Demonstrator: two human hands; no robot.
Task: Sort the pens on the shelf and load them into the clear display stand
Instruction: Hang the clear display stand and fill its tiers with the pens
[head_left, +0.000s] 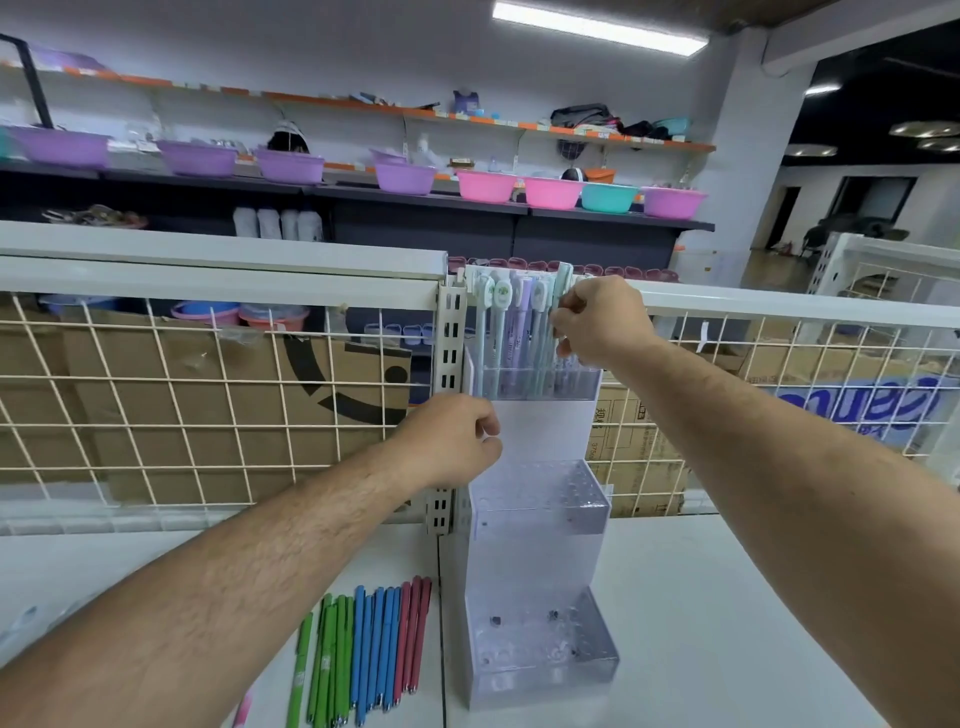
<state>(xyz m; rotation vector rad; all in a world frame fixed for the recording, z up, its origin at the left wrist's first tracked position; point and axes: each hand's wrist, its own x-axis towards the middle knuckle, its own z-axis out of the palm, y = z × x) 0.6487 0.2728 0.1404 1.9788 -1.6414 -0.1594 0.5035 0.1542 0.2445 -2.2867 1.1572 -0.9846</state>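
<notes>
Shop shelving lined with coloured basins (291, 165) is seen far off, behind a wire grid (208, 405), and a white shelf (727, 597) lies near.

From the head view, the display stand (540, 519) is set upright against the grid's post, at the middle of the shelf. Its top tier is packed with pastel pens (498, 332); no pens are seen in the middle and bottom tiers. The stand's left edge is gripped by the left hand (447, 441), with the fingers curled round it. A mint pen (562, 283) at the right end of the top row is pinched between the thumb and fingertips of the right hand (602, 322). Green, blue and red pens (363, 649) are laid in sorted rows on the shelf, near and left of the stand, and are touched by neither hand.

Trouble is likeliest at the crowded top row. If the mint pen is pushed down off-line, its hole could be missed and the neighbouring pens tilted or knocked out. The tall, light stand could also be tipped if the steadying grip is loosened while pressure is applied up high.
</notes>
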